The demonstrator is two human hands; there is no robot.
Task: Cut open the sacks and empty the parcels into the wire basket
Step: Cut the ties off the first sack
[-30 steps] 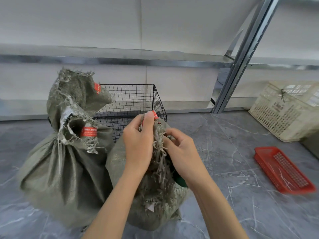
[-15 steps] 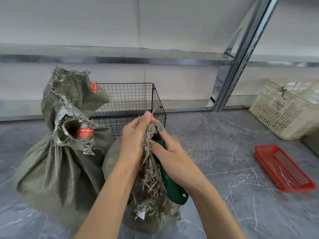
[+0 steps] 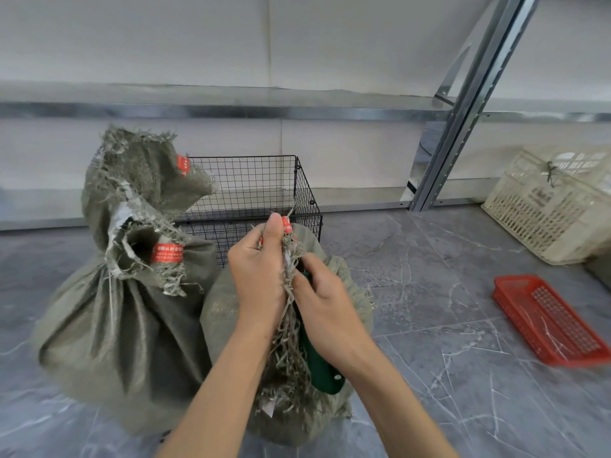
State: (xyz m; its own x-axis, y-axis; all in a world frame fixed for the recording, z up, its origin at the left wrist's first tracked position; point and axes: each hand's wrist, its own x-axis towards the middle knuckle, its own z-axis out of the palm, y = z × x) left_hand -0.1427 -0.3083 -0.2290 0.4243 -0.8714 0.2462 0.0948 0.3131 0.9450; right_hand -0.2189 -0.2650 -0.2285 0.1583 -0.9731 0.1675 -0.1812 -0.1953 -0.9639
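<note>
Large grey-green woven sack (image 3: 109, 325) stands left on the floor (image 3: 429, 309), neck tied, frayed, red-banded. Smaller sack (image 3: 216, 322) at centre, just before wire basket (image 3: 251, 180). Left hand (image 3: 258, 276) grips its shredded neck; right hand (image 3: 327, 312) curled round green-handled cutter (image 3: 322, 371) at that neck.

Left hand (image 3: 261, 276) raised in a pinch, right hand (image 3: 325, 312) just beside, seemingly clenched.

A warehouse or parcel depot: bare metal racking (image 3: 463, 104), tied woven sacks (image 3: 125, 325), plastic crates (image 3: 545, 206), grey tiled floor (image 3: 446, 325).
</note>
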